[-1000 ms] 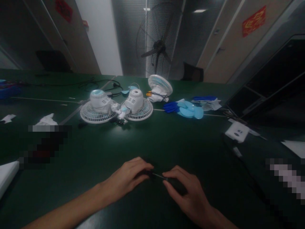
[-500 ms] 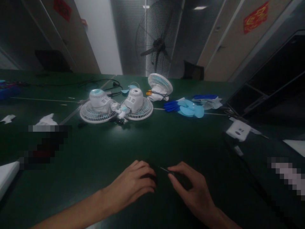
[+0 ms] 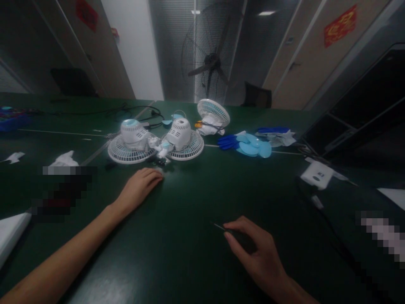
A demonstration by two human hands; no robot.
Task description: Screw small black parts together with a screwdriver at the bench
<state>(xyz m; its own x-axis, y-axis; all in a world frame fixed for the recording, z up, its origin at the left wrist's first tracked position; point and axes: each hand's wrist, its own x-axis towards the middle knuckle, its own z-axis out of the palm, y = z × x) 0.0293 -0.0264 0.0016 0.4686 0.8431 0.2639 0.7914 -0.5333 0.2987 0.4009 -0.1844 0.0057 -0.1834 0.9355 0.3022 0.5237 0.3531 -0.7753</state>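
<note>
My left hand (image 3: 144,185) reaches forward, palm down with its fingers stretched out, and nothing shows in it. Its fingertips are at the table just in front of small dark parts (image 3: 162,162), by two white fan heads lying grille-down: one on the left (image 3: 131,143), one on the right (image 3: 179,139). Whether the fingertips touch a part is unclear. Low on the right, my right hand (image 3: 261,255) pinches what looks like a small screwdriver (image 3: 219,226) between thumb and index finger. Its thin metal shaft points left; the handle is mostly hidden by the hand and shadow.
Farther back on the green table (image 3: 186,198) stands a third fan (image 3: 212,116). Light-blue fan blades (image 3: 255,145) lie beside blue gloves (image 3: 228,142). A white box (image 3: 317,173) with a cable is at right; crumpled white paper (image 3: 66,159) is at left.
My left hand has moved forward and left, from near the screwdriver tip to the small parts in front of the fans. My right hand stays almost still with the screwdriver.
</note>
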